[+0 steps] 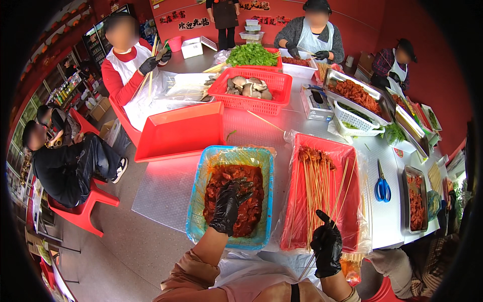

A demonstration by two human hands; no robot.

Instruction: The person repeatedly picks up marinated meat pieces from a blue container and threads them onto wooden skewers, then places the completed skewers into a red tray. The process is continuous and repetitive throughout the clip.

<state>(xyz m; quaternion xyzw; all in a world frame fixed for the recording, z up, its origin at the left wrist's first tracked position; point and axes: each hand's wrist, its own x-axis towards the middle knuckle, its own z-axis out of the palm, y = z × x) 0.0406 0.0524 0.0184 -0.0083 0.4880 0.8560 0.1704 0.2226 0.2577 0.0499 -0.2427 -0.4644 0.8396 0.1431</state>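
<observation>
My left hand (pixel 226 205), in a black glove, reaches into a plastic-lined blue basket (pixel 270 196). Its fingers are apart and touch the dark red marinated meat pieces (pixel 251 222); no piece shows in its grip. Over the near edge of a plastic-lined red tray (pixel 349 241), my right hand (pixel 326 245), gloved too, is closed around bamboo skewers (pixel 341 188) that slant up and away. Inside that tray lie several loaded skewers (pixel 317 181), meat ends (pixel 315 156) at the far side and bare sticks toward me.
An upturned-edged red tray (pixel 181 132) and a red basket of mushrooms (pixel 249 88) lie beyond. Blue-handled scissors (pixel 382 188) and a metal meat tray (pixel 415 200) are at right. Co-workers in aprons sit around the metal table (pixel 162 196); a glove box (pixel 316 102) stands farther back.
</observation>
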